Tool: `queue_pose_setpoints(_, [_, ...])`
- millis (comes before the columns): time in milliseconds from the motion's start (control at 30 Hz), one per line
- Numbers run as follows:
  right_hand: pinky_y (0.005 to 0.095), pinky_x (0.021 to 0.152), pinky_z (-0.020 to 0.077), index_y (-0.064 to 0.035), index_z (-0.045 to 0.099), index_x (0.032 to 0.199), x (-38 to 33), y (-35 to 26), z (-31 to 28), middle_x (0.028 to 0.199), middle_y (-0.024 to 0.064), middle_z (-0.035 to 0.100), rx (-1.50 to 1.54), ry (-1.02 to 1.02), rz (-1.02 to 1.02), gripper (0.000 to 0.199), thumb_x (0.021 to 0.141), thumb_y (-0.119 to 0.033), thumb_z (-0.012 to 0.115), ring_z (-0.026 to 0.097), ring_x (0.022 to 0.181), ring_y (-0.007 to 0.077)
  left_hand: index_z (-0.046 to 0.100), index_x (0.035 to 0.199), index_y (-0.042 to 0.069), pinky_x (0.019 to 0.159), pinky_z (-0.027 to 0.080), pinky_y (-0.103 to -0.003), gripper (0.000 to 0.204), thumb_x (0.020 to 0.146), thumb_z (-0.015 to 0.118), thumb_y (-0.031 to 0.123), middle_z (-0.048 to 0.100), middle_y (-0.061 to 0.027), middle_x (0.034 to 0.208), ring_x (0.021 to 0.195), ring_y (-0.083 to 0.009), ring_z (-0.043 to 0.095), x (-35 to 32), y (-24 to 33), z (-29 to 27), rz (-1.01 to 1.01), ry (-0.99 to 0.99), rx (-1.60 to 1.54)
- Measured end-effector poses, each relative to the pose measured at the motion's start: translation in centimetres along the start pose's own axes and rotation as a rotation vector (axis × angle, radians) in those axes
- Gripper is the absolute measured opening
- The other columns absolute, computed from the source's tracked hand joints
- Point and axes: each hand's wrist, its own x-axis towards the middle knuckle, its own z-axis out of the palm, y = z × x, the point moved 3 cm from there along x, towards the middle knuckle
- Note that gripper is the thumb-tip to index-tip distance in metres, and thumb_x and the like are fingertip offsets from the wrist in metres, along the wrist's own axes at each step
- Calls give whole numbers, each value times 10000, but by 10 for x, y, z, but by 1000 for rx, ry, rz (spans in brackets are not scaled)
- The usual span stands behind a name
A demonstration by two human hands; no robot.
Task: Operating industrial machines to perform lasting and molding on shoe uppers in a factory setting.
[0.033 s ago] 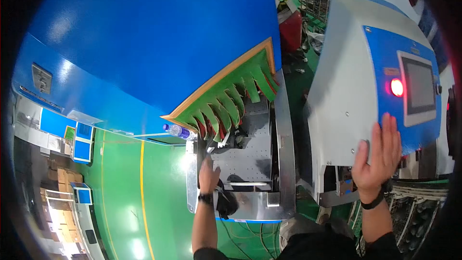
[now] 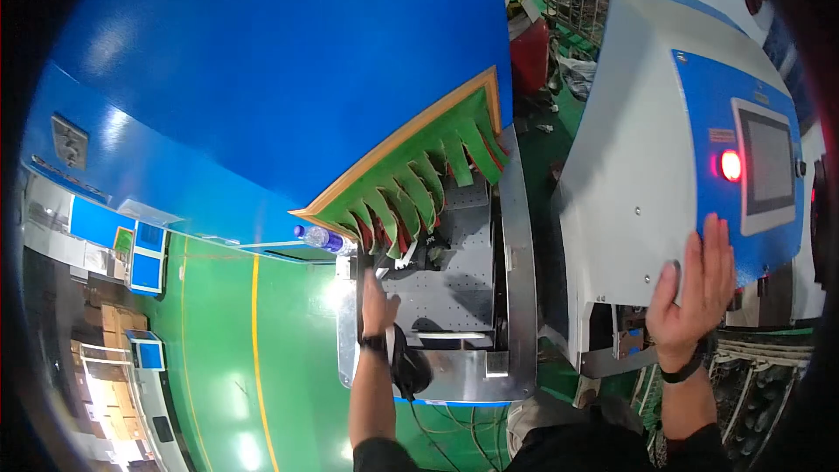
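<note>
My left hand (image 2: 377, 308) is over the left side of a perforated metal bed (image 2: 428, 301), its fingers stretched toward a slit green curtain (image 2: 393, 201). I see nothing held in it, though its fingertips are partly lost against dark shapes. Close to its wrist lies a rounded black object (image 2: 411, 369), perhaps a shoe. Other dark items (image 2: 428, 253) with a white strip sit half hidden under the curtain. My right hand (image 2: 696, 297) lies flat with fingers extended against the white and blue control housing (image 2: 612, 183), below a lit red button (image 2: 730, 165) and a screen (image 2: 766, 157).
A large blue machine hood (image 2: 306, 61) rises above the curtain. A purple-capped bottle (image 2: 320, 238) lies at the bed's far left corner. Wire racks (image 2: 760, 393) stand at lower right, and a red container (image 2: 529, 57) is behind. Cables (image 2: 459, 428) hang below the bed.
My left hand has gone slightly farther toward the curtain. The right hand remains flat on the housing; both it and the housing appear a little farther right and lower.
</note>
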Motion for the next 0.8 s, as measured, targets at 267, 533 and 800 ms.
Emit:
queue_pose_setpoints(267, [540,1090,365,19,518,1371,1,-7,35,1421,291,503,-25,74,-49,493,893,-95,550,485,1320,458,595,1203,115,863,569,-454,645,689,837,421,579,-95,1224,1119,-367,626,111,-22,94,-633,-108,365])
queue_pose_setpoints(533, [512,1117,325,5,557,1317,12,-28,24,1419,213,539,152,145,-33,447,876,-59,600,485,1341,387,680,766,28,520,434,-293,380,820,789,388,565,-14,664,588,-131,525,-40,98,94,-598,-291,-1238])
queue_pose_setpoints(800, [474,1210,149,8,279,1530,-137,-83,-10,1566,206,322,1733,-515,421,718,943,-273,581,204,1499,333,587,1180,-11,668,522,-262,502,902,718,386,656,-44,941,837,-123,643,-277,307,30,-333,-745,-1840])
